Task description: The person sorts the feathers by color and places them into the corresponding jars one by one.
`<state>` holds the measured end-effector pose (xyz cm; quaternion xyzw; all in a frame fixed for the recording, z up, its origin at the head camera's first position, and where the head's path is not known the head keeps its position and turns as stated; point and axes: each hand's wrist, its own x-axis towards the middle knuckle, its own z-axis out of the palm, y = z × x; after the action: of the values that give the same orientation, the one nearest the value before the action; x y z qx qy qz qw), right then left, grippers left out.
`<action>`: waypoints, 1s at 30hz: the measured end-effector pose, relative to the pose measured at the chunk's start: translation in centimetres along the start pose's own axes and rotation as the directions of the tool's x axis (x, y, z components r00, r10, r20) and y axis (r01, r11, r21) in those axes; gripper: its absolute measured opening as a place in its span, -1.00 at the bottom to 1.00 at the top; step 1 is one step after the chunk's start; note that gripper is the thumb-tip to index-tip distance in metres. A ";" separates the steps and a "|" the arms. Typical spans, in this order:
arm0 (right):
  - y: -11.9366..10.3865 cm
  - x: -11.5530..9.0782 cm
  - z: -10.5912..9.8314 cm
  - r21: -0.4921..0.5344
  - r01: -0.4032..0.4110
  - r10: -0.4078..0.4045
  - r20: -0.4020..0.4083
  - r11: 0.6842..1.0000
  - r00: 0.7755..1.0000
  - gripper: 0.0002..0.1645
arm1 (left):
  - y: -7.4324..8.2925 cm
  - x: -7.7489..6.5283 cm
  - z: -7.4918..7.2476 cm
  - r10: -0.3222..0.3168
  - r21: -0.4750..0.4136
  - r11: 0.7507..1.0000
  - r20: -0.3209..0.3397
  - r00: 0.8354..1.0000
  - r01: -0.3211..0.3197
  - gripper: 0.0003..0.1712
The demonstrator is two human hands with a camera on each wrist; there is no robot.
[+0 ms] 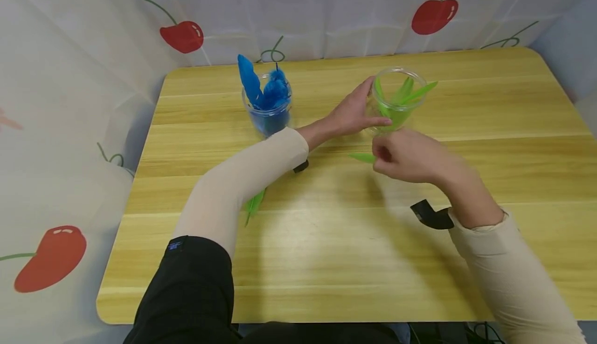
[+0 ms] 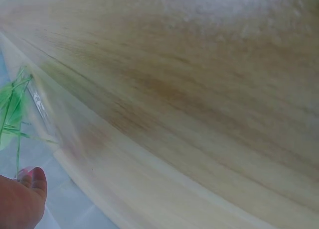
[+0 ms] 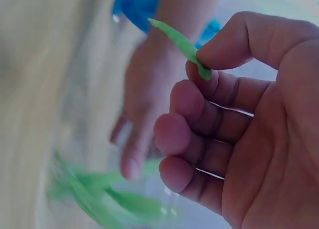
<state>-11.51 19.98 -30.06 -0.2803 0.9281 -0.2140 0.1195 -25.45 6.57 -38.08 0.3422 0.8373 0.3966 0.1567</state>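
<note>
At the back right of the table in the head view stands a clear plastic cup [image 1: 392, 70] holding several green feathers [image 1: 408, 95]. My left hand [image 1: 350, 115] grips the near left side of this cup, thumb toward me. Just in front of it, my right hand [image 1: 417, 155] pinches a single green feather [image 3: 175, 39] between thumb and forefinger, the other fingers curled. That feather's tip points left in the head view. Only part of my left hand [image 2: 22, 199] shows in the left wrist view, below green feather stems [image 2: 15, 114].
Left of my left hand stands another clear cup [image 1: 271, 122] with blue feathers [image 1: 252, 82]. Loose green feathers [image 1: 254, 206] lie on the wooden table [image 1: 326, 261], partly hidden by my left sleeve. A white cherry-print curtain [image 1: 298, 12] hangs behind the table.
</note>
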 end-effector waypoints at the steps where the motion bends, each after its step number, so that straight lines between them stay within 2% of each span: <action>1: 0.2 -0.2 -0.5 -0.001 -0.017 0.017 -0.018 1.000 1.000 -0.81 | 0.0 0.0 0.0 0.009 -0.009 1.000 -0.001 1.000 -0.009 0.21; 6: 1.3 -1.2 -2.8 0.007 -0.106 0.107 -0.108 0.994 0.988 -0.82 | -0.1 0.2 0.1 0.038 -0.013 0.999 -0.009 0.999 -0.038 0.17; 13: 3.6 -1.6 -5.3 -0.046 -0.215 0.200 -0.219 0.976 0.955 -0.88 | 0.1 0.1 0.1 -0.019 -0.002 1.000 0.006 1.000 0.019 0.21; 19: 5.7 -1.1 -6.2 -0.056 -0.316 0.299 -0.203 0.947 0.932 -0.77 | 0.0 0.2 0.1 -0.033 0.004 0.999 0.019 0.999 0.033 0.22; 24: 6.8 -0.3 -6.0 -0.068 -0.324 0.307 -0.187 0.944 0.933 -0.71 | 0.1 0.1 0.1 -0.030 0.008 1.000 0.021 0.999 0.030 0.22; 30: 7.5 0.4 -5.6 -0.032 -0.341 0.329 -0.189 0.940 0.925 -0.67 | 0.2 0.0 -0.1 -0.041 0.007 0.999 0.017 0.999 0.041 0.23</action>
<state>-17.29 27.24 -28.66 -0.1007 0.9756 -0.1853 0.0607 -25.39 6.59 -37.91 0.3291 0.8441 0.3873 0.1709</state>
